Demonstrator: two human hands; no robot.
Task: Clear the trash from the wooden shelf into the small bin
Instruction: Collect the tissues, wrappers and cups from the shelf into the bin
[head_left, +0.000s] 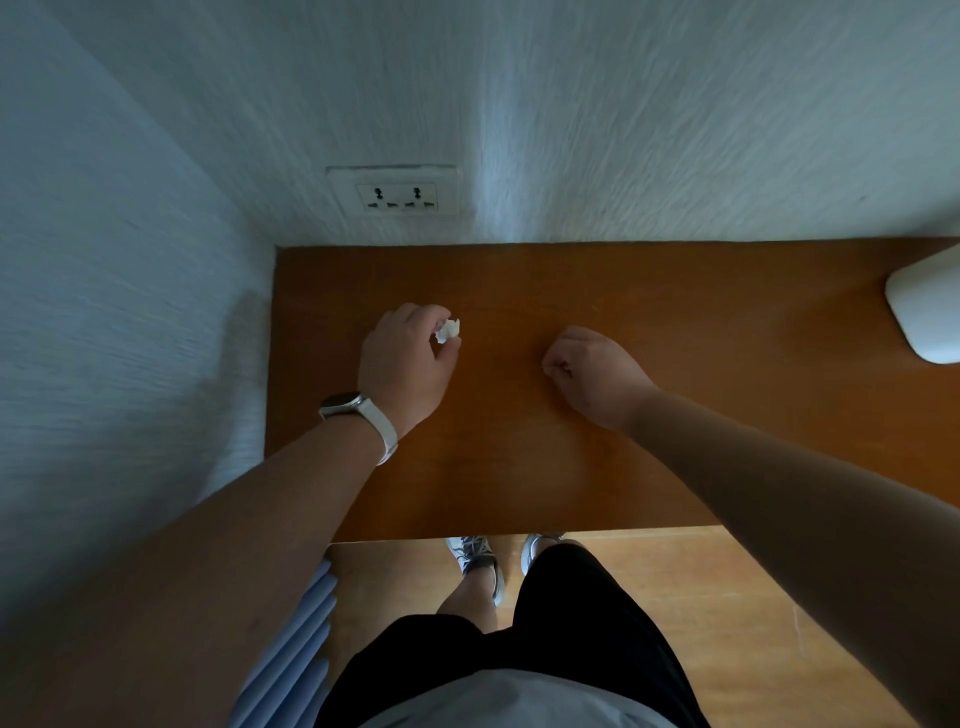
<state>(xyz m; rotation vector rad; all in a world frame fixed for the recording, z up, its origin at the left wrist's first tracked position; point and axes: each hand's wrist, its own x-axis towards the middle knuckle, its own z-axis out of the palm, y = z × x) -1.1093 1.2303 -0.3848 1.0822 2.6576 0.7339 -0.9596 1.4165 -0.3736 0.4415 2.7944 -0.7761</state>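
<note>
Shelf, wooden (519, 467): brown top, set against the far wall. Rounded white object (924, 317): right edge, well apart from the hands. Left hand (400, 364): fingertips pinch the wad. Right hand (597, 374): fingers curled under, nothing visible inside. Paper wad (448, 330): white, crumpled, left of centre. Small bin: not in view. Handling advice: grip firmly and release only over the bin mouth.

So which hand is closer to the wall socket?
Left. The left hand, pinching a paper wad, is over the shelf almost straight out from the socket. The right hand is off to the socket's right, farther away.
</note>
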